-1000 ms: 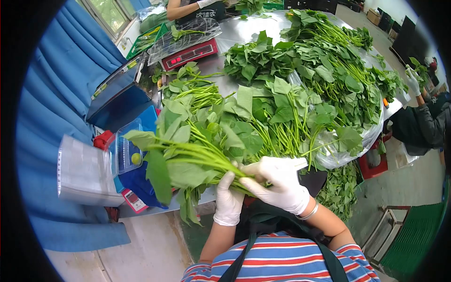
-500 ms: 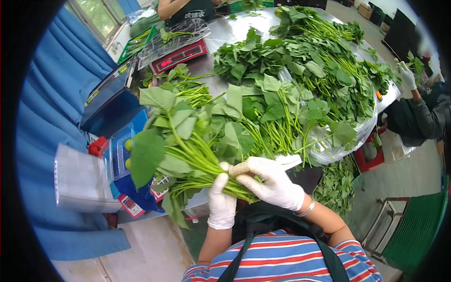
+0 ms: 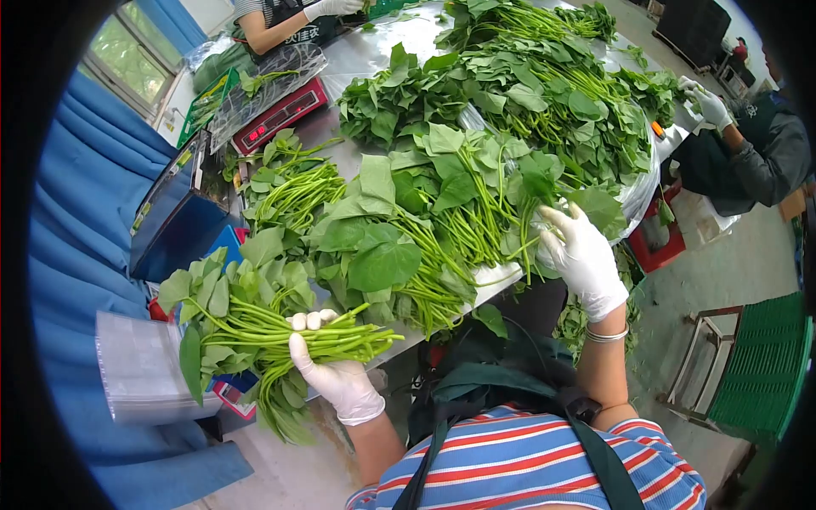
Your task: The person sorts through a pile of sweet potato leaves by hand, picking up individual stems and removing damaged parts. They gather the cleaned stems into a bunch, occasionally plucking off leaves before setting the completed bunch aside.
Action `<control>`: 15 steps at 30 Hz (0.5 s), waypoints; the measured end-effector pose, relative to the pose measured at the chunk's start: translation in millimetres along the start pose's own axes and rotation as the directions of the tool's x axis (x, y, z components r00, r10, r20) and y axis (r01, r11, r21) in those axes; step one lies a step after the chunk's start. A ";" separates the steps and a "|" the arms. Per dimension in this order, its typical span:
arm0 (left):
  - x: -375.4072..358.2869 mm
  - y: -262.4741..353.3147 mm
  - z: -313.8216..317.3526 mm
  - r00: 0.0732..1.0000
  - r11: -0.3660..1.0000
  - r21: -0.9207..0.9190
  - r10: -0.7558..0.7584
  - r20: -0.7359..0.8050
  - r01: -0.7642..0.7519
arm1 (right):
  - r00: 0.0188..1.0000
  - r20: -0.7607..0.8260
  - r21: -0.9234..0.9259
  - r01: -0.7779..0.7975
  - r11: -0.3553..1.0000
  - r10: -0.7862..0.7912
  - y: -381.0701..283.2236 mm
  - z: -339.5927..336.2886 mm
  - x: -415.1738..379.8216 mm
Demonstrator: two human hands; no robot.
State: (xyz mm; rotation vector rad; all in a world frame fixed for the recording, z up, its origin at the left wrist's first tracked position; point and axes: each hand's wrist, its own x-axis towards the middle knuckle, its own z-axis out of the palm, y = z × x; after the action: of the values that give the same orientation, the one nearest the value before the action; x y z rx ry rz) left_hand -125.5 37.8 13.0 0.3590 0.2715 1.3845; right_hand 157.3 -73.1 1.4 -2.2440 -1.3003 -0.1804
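At lower left, a bunch of leafy greens (image 3: 263, 330) is gripped by the stems (image 3: 353, 342) in the gloved left hand (image 3: 342, 384), seemingly so they lie together. At the central heap's (image 3: 446, 217) right edge, the right hand (image 3: 585, 262) is part-curled; whether anything is pinched cannot be told.
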 end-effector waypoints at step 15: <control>0.5 -11.5 -8.9 1.000 1.000 0.005 0.001 0.020 -0.001 | 0.919 0.326 0.483 0.040 0.875 -0.223 -33.5 75.6 -13.3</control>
State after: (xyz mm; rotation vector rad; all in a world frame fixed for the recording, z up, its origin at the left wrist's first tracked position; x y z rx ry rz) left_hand -118.5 37.4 0.2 0.3777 0.2582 1.3809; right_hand 111.1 -31.5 -54.8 -1.8175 -1.5014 0.4938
